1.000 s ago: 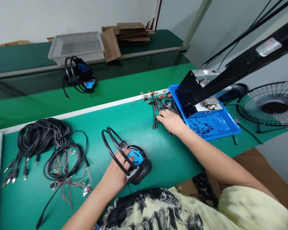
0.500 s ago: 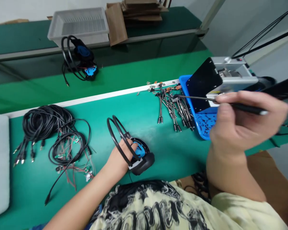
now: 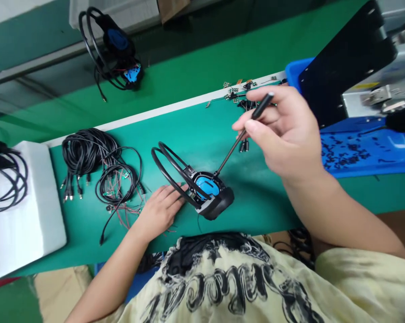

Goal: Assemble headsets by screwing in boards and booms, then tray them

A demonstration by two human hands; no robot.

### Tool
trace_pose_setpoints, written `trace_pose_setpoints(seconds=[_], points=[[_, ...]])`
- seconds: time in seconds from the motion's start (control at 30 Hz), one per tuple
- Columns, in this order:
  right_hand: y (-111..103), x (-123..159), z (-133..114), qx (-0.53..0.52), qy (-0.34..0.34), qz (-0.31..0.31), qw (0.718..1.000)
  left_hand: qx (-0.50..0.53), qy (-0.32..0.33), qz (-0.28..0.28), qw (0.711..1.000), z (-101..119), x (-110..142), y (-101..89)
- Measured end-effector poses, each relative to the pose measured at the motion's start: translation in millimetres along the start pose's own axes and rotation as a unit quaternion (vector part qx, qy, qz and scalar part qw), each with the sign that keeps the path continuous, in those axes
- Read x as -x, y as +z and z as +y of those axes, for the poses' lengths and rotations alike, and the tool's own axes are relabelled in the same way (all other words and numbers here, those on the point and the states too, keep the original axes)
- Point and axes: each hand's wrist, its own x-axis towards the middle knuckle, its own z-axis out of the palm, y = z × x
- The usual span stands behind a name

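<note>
Headset (image 3: pixel 207 193) with a double black headband and an opened blue earcup is lying on the green workbench (image 3: pixel 263 202), near the middle of the frame. A thin black tool (image 3: pixel 234 150) is pinched between the thumb and fingers of the right hand (image 3: pixel 281 134), and its lower tip is placed at the rim of the earcup. The left hand (image 3: pixel 160 211) is kept flat and lightly spread, with nothing gripped, and its fingertips (image 3: pixel 180 189) are brought just beside the headband; contact cannot be told. Coiled black cables (image 3: pixel 88 150) are laid at the left, a second headset (image 3: pixel 115 45) at upper left, and a blue tray (image 3: pixel 367 154) holding small black parts at the right.
</note>
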Motion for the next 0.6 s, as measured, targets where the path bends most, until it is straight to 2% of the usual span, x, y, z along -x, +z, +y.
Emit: trace_pose_setpoints(seconds=[0.1, 0.17, 0.27, 0.33, 0.4, 0.43, 0.5, 0.6], points=[[5, -8, 4, 0.007, 0.002, -0.010, 1.000, 0.036, 0.011, 0.032, 0.999, -1, 11, 2.2], [8, -10, 6, 0.015, -0.006, -0.002, 1.000, 0.121, -0.034, 0.088, 0.988, -1, 9, 0.0], [11, -7, 7, 0.020, -0.012, 0.003, 1.000, 0.263, -0.126, 0.159, 0.943, 0, -5, -3.0], [12, -3, 7, 0.027, -0.007, -0.004, 1.000, 0.322, -0.154, 0.176, 0.917, 1, -18, -1.5], [11, 2, 7, 0.041, 0.001, -0.011, 0.999, 0.346, -0.173, 0.180, 0.904, 5, -31, 2.9], [11, 5, 7, 0.049, 0.004, -0.012, 0.999, 0.341, -0.184, 0.182, 0.904, 7, -36, 5.5], [10, 8, 7, 0.060, 0.009, -0.010, 0.998, 0.288, -0.192, 0.179, 0.921, 11, -42, 9.7], [8, 10, 9, 0.059, 0.004, 0.006, 0.998, 0.176, -0.147, 0.155, 0.961, 16, -46, 12.8]])
